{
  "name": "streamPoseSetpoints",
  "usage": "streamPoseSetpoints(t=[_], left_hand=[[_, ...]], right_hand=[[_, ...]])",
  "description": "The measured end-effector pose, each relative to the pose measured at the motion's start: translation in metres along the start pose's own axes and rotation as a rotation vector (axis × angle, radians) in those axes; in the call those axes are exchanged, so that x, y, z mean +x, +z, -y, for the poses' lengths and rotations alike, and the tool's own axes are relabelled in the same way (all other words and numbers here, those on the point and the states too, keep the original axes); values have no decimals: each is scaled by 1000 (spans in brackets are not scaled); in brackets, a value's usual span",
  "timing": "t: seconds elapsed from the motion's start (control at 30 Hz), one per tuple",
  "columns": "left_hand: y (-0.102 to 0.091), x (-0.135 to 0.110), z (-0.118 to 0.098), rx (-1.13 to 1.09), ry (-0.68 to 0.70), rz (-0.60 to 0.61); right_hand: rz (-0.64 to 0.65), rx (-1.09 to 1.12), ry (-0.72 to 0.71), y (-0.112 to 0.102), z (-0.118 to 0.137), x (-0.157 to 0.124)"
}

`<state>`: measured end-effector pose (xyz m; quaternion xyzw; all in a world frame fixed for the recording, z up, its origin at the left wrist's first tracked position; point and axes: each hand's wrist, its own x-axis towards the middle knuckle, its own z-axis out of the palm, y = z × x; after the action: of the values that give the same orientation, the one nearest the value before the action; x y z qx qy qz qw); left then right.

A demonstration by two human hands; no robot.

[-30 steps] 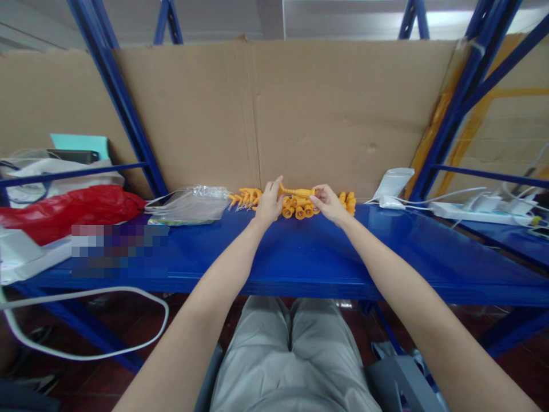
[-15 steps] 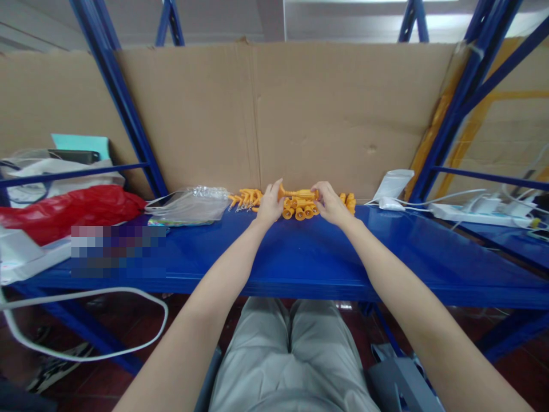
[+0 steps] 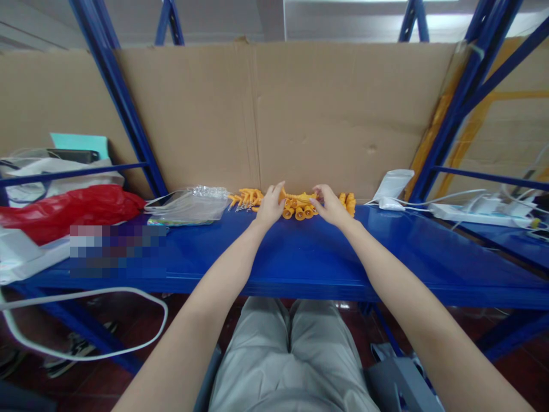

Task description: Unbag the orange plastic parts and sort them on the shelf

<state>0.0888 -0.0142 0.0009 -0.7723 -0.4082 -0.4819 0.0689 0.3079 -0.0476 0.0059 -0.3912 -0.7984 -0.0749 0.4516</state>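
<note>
An orange plastic piece (image 3: 299, 197) lies crosswise between my two hands, over a stack of similar pieces. My left hand (image 3: 270, 207) is closed around its left end. At its right end my right hand (image 3: 331, 207) is closed with bent fingers, the thumb pointing left. Below it several orange tubular pieces (image 3: 299, 213) lie with round, open ends facing me. Left of my left hand is a row of orange pieces with thin metal tips (image 3: 246, 199). More orange pieces (image 3: 348, 203) stand just right of my right hand. My fingers cover the held piece's ends.
Everything rests on a blue shelf (image 3: 309, 252) against a cardboard sheet (image 3: 326, 114). Clear plastic bags (image 3: 193, 206) and a red bag (image 3: 77, 212) lie left. A white adapter (image 3: 391, 203) with cables and a power strip (image 3: 467, 213) are right. A white cable loop (image 3: 165, 320) hangs at left.
The orange piece between my hands has tilted and dropped slightly at its right side. My right hand's thumb has shifted left and my left fingers have turned slightly. The stack looks unchanged.
</note>
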Motion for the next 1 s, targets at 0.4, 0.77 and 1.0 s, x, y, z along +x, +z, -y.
streamPoseSetpoints(t=[0.4, 0.77, 1.0], left_hand=[[8, 0, -3, 19, -43, -16], [6, 3, 19, 16, -112, -77], [4, 3, 11, 25, -127, -21]], right_hand=[[106, -328, -55, -5, 15, 0], [-64, -468, 293, -19, -5, -6], [0, -507, 642, -33, 0, -3]])
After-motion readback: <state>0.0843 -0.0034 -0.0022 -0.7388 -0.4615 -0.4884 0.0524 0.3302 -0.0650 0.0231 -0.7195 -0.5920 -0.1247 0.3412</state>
